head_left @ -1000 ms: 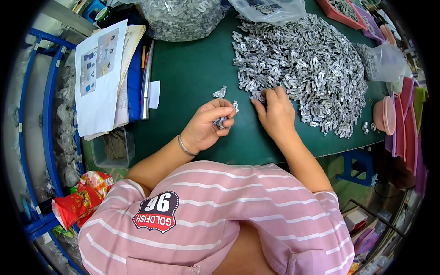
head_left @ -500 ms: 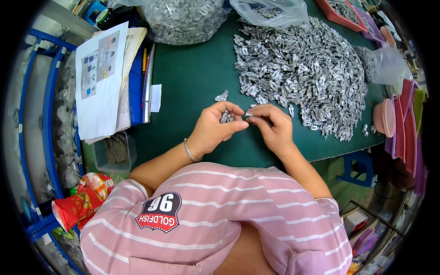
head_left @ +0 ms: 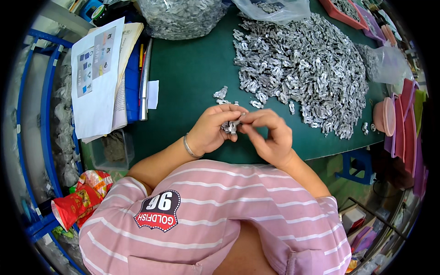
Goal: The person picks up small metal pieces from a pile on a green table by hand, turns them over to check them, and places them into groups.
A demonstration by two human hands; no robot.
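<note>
Curled around several small silvery metal clips (head_left: 230, 128), my left hand (head_left: 207, 129) is above the near part of the green table (head_left: 183, 87). My right hand (head_left: 273, 137) meets it from the right, thumb and forefinger pinched at the left fingertips. A small metal piece seems to be between those fingers, but blur hides its shape. Just beyond the hands, a few loose clips (head_left: 221, 93) lie on the table. A large heap of the same kind of clips (head_left: 302, 73) spreads out to the right and far side.
Clear bags of clips (head_left: 183, 18) stand at the back. Papers (head_left: 96, 82) and a blue folder (head_left: 133, 91) lie left, above a clear plastic tub (head_left: 112, 149). Pink bins (head_left: 387, 117) are at the right edge, and a blue stool (head_left: 355, 167) is below.
My right hand has shifted against the left fingertips, its other fingers lifting. My left thumb has drawn back, and the clips in that hand show more.
</note>
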